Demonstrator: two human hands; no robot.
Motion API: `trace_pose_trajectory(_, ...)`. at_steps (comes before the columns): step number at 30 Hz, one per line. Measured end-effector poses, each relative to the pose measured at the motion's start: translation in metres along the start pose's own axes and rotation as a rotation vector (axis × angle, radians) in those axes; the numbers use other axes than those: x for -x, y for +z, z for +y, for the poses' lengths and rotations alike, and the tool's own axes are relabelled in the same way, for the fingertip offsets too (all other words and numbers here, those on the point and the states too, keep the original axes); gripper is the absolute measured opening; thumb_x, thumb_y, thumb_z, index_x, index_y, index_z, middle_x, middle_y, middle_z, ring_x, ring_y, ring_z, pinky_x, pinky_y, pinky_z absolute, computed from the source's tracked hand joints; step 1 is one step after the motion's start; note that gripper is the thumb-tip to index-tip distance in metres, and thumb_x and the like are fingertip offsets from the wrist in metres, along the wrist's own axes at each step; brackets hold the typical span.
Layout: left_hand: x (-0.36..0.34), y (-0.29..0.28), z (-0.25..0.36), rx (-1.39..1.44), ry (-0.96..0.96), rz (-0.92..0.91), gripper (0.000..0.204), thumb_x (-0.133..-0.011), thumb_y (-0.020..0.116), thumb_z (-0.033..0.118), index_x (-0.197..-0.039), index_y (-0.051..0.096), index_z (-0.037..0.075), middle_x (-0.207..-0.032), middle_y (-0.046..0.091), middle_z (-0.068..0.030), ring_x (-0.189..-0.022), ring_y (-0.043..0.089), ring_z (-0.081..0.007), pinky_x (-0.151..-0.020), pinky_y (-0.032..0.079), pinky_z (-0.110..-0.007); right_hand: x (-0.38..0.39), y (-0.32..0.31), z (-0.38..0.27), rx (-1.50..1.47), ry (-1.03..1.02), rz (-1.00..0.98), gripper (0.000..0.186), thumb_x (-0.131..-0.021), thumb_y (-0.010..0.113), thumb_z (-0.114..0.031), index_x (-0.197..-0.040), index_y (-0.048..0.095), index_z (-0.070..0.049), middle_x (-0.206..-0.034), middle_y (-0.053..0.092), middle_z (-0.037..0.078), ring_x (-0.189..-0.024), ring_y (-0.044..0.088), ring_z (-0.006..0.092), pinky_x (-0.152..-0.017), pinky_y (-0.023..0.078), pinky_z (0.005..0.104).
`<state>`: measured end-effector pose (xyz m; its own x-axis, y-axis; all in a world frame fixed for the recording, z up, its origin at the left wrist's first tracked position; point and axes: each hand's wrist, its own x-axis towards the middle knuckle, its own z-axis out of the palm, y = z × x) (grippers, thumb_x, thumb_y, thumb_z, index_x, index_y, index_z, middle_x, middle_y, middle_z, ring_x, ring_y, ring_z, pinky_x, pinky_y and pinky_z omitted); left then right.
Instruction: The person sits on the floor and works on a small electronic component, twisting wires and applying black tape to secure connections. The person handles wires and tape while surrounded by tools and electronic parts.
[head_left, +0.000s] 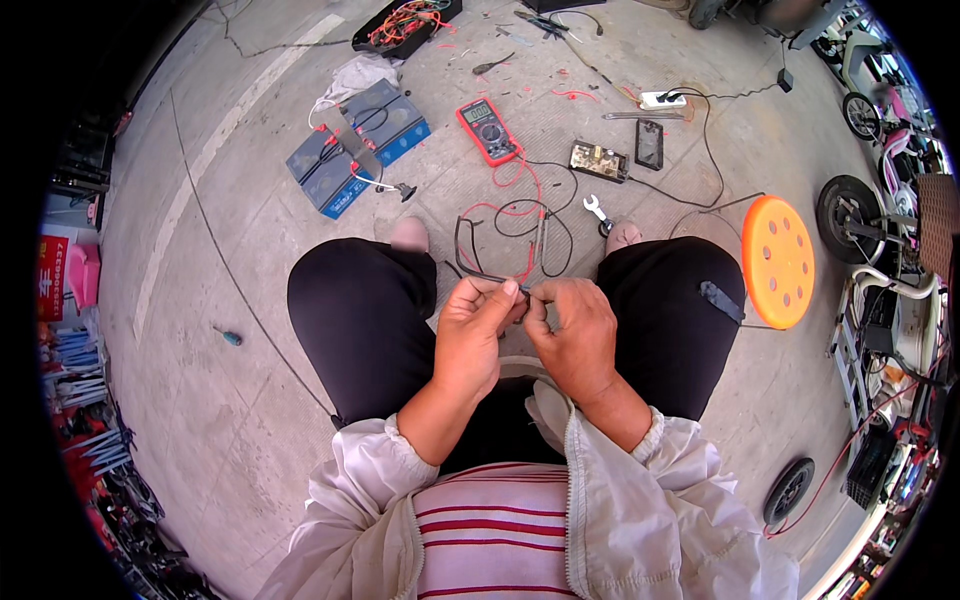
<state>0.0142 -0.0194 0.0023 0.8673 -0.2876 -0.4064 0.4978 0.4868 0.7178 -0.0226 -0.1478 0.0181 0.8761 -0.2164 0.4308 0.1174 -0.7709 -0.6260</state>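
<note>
Between my knees, both hands meet over a thin black cable (pixel 463 243). My left hand (pixel 474 330) pinches it between thumb and forefinger. Beside it, fingertips nearly touching, my right hand (pixel 578 335) is closed on the same cable. A bent loop of it rises beyond my left fingers; the piece inside my fingers is mostly hidden. On the floor farther off lies a red multimeter (pixel 487 132), its red and black test leads (pixel 541 235) coiled toward my hands. An open-ended wrench (pixel 597 212) rests by my right shoe.
Two blue batteries (pixel 385 120) stand at the left. An opened charger case (pixel 598 161), its black cover (pixel 649 144) and a white power strip (pixel 662 100) lie at the right. An orange stool (pixel 778 262) stands by my right knee. A screwdriver (pixel 231 337) lies left.
</note>
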Motion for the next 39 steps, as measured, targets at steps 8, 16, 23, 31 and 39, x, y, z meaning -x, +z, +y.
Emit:
trace_pose_trajectory(8,-0.001,0.003,-0.002,-0.090,0.036,-0.053,0.007,-0.094,0.063,0.014,-0.094,0.060,0.008,-0.087,0.065,-0.0027,-0.082,0.060,-0.0119,-0.081,0.049,-0.028,0.006,0.001,0.000,-0.681,0.696,-0.170,0.005,-0.084,0.064,-0.003,-0.087,0.062,0.000,-0.076,0.064,0.004,-0.064,0.057,0.0089,-0.059,0.047,0.0257)
trace_pose_trajectory(16,-0.001,0.006,0.001,0.001,-0.055,-0.100,0.006,-0.098,0.057,0.013,-0.097,0.058,0.008,-0.083,0.060,-0.0007,-0.077,0.056,-0.0092,-0.072,0.047,-0.025,0.006,-0.004,0.008,-1.268,1.058,-0.270,0.011,-0.093,0.054,-0.010,-0.088,0.062,-0.003,-0.078,0.064,0.003,-0.065,0.059,0.0090,-0.060,0.049,0.0233)
trace_pose_trajectory(23,-0.009,0.000,0.001,0.035,-0.013,-0.033,0.006,-0.099,0.056,0.014,-0.095,0.056,0.009,-0.082,0.057,0.0012,-0.074,0.054,-0.0074,-0.068,0.047,-0.024,0.002,-0.012,0.005,-1.193,1.012,-0.196,0.010,-0.095,0.056,-0.011,-0.093,0.061,-0.002,-0.083,0.065,0.003,-0.068,0.060,0.0093,-0.063,0.051,0.0240)
trace_pose_trajectory(31,-0.004,0.008,0.005,-0.004,0.001,-0.042,0.006,-0.098,0.057,0.014,-0.096,0.056,0.008,-0.080,0.058,0.0020,-0.075,0.055,-0.0065,-0.068,0.046,-0.023,0.003,-0.013,-0.009,-0.681,0.576,-0.175,0.012,-0.083,0.070,-0.003,-0.093,0.064,0.000,-0.079,0.065,0.003,-0.069,0.059,0.0059,-0.059,0.048,0.0231)
trace_pose_trajectory(39,-0.003,0.002,-0.002,-0.156,0.100,-0.130,0.006,-0.097,0.059,0.013,-0.098,0.056,0.008,-0.087,0.059,0.0009,-0.080,0.056,-0.0079,-0.074,0.048,-0.025,0.006,-0.009,-0.009,-0.486,0.483,-0.122,0.010,-0.079,0.069,0.000,-0.086,0.063,0.000,-0.074,0.063,0.006,-0.063,0.060,0.0101,-0.056,0.048,0.0246)
